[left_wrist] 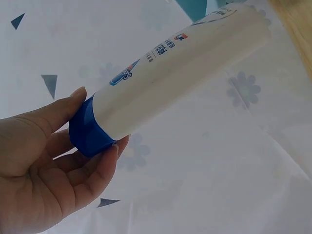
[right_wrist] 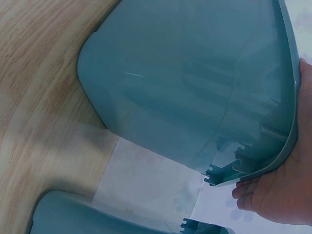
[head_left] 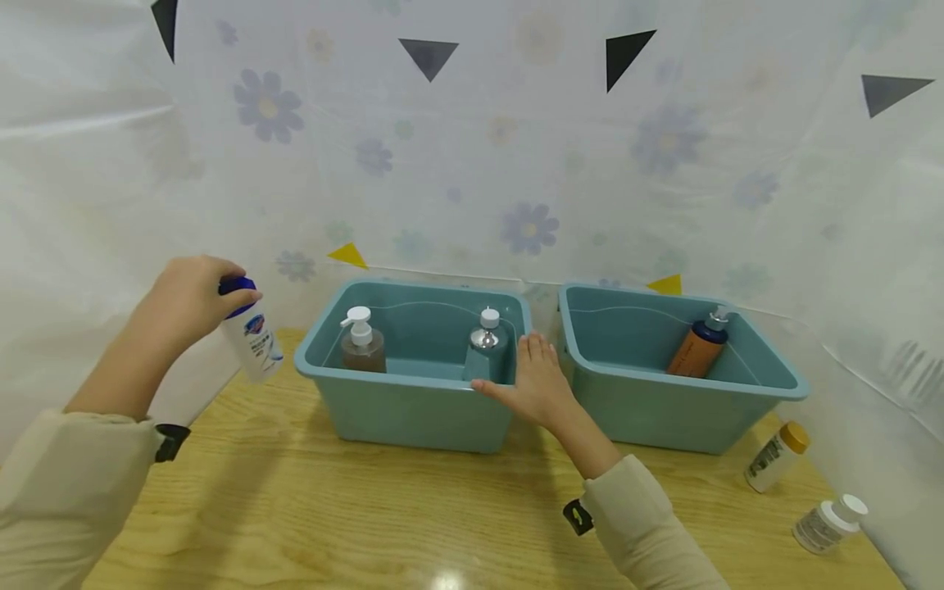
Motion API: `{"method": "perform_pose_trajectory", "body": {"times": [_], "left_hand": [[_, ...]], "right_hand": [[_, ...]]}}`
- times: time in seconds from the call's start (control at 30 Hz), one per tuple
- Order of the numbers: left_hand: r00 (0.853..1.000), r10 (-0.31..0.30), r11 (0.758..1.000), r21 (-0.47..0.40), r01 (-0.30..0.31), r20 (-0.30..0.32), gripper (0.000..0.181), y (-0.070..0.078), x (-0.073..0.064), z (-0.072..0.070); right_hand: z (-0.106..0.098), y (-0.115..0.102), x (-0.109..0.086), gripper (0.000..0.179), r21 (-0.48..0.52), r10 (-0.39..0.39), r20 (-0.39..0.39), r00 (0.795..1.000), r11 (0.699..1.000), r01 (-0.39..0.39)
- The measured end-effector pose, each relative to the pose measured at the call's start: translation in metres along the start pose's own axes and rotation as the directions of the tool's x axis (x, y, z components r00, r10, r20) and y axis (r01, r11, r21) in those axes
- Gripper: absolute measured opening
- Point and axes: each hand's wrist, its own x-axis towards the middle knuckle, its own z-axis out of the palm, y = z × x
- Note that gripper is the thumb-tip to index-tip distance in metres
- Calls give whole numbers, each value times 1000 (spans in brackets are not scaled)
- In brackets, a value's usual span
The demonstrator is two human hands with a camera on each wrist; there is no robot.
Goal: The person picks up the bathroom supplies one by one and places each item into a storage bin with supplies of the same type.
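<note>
My left hand (head_left: 180,299) holds a white body wash bottle (head_left: 254,340) by its blue cap (left_wrist: 90,129), in the air left of the left teal bin (head_left: 420,414). The bottle hangs cap up, tilted, with thumb and fingertips around the cap. My right hand (head_left: 544,385) rests on that bin's front right corner, thumb along the front rim and fingers extended over the right side. Inside this bin stand a pump bottle of amber liquid (head_left: 363,352) and a clear bottle with a white top (head_left: 487,344); the front wall hides their lower parts.
A second teal bin (head_left: 649,410) stands close on the right, with an orange-brown pump bottle (head_left: 693,352) leaning inside. Right of it on the wooden table (head_left: 354,516) are a yellow-capped bottle (head_left: 770,463) and a small white-capped bottle (head_left: 822,528). A flowered sheet (head_left: 472,164) hangs behind.
</note>
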Motion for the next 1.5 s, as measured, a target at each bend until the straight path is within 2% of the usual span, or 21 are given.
{"method": "perform_pose_trajectory", "body": {"times": [0.23, 0.47, 0.8, 1.2, 1.5], "left_hand": [[999, 36, 999, 11, -36, -25, 33, 15, 6, -7], [999, 44, 999, 2, -44, -12, 34, 30, 11, -8], [997, 75, 997, -7, -75, -19, 35, 46, 20, -5], [994, 107, 993, -40, -107, 10, 37, 67, 32, 2], [991, 130, 990, -65, -129, 18, 30, 81, 39, 9]], "right_hand": [[-2, 0, 0, 103, -8, 3, 2, 1000, 1000, -3], [-1, 1, 0, 104, -9, 10, 0, 1000, 1000, -10], [0, 2, -1, 103, -5, 5, -10, 1000, 1000, -5], [0, 2, 0, 104, -2, 10, -4, 1000, 1000, -10], [0, 2, 0, 104, 2, 8, -4, 1000, 1000, -8]]}}
